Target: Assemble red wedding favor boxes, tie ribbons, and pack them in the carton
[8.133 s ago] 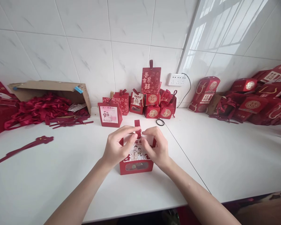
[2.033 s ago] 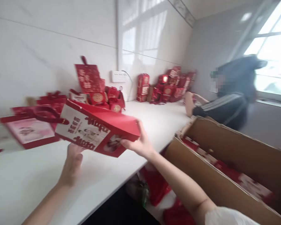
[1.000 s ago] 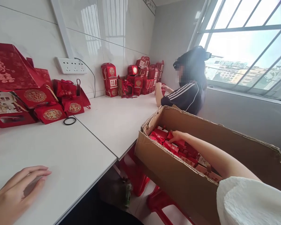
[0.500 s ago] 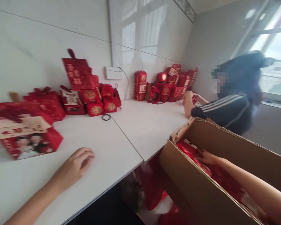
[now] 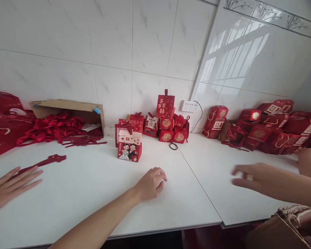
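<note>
My left hand (image 5: 150, 183) rests on the white table (image 5: 181, 204), its fingers loosely curled and its thumb apart, holding nothing. Over the table on the right is my right hand (image 5: 252, 175), slightly blurred, with a gap between thumb and fingers and nothing seen in it. A red gift box with a cartoon couple (image 5: 129, 150) stands upright beyond my left hand. Behind it, small red boxes (image 5: 166, 122) are stacked by the wall. A black ring (image 5: 173, 146) lies near the table seam.
Another person's hand (image 5: 14, 186) lies flat by dark red ribbons (image 5: 48, 160); another person's arm (image 5: 309, 160) reaches in at right. Red ribbons fill an open carton (image 5: 102, 121). Several red boxes (image 5: 274, 138) line the wall. A cardboard box (image 5: 280, 230) stands at lower right.
The view has swung left. My right hand has come out of the cardboard box and is above the table. My left hand stays on the table. The other person's hand at left has come into view.
</note>
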`<state>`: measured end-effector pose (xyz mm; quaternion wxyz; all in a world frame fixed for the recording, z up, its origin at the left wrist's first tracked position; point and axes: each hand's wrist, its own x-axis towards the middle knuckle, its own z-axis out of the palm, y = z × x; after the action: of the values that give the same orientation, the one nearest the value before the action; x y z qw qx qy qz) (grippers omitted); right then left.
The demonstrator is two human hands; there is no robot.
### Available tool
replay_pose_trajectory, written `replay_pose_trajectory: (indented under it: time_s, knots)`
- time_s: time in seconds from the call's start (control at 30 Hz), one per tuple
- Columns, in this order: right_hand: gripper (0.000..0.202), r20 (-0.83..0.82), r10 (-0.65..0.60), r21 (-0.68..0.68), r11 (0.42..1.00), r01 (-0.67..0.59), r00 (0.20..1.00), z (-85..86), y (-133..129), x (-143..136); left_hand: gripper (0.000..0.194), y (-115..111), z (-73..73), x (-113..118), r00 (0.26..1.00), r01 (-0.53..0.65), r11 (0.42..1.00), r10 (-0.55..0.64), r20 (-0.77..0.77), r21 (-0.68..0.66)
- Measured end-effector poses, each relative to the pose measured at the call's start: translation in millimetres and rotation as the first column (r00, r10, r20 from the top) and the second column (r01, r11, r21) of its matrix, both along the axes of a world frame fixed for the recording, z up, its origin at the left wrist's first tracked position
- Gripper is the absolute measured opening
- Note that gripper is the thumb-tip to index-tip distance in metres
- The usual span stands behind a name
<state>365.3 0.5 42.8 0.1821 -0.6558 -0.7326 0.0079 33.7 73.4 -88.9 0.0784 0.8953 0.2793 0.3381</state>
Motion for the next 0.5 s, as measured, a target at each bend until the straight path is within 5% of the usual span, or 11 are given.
replay_pose_trajectory:
  time_s: [0.07, 0.17, 0.3, 0.4, 0.5]
  knots:
    - [0.020, 0.079, 0.272, -0.136, 0.956, -0.260, 0.959, 14.2, 31.9, -60.3, 0.020, 1.2, 1.5, -1.6, 0.998, -0.006, 0.999, 0.004, 0.068, 0.034]
    - [0.025, 0.034, 0.510, -0.033, 0.860, -0.509, 0.860, 8.7, 82.4, -158.6, 0.021, 6.1, 4.5, -7.7, 0.983, -0.040, 0.988, 0.012, 0.184, 0.146]
    - [0.032, -0.301, 0.495, 0.298, 0.861, -0.412, 0.815, -33.7, 146.4, -259.2, 0.021, 16.8, 7.8, -23.5, 0.966, -0.096, 0.954, 0.021, 0.257, 0.283]
    - [0.040, -0.377, 0.464, 0.291, 0.881, -0.374, 0.801, -58.5, 176.6, -290.1, 0.021, 23.6, 9.6, -35.5, 0.952, -0.174, 0.933, 0.076, 0.298, 0.316]
    - [0.036, -0.421, 0.455, 0.276, 0.888, -0.368, 0.784, -64.8, 184.0, -280.9, 0.020, 27.8, 12.0, -42.3, 0.910, -0.292, 0.892, 0.149, 0.386, 0.345]
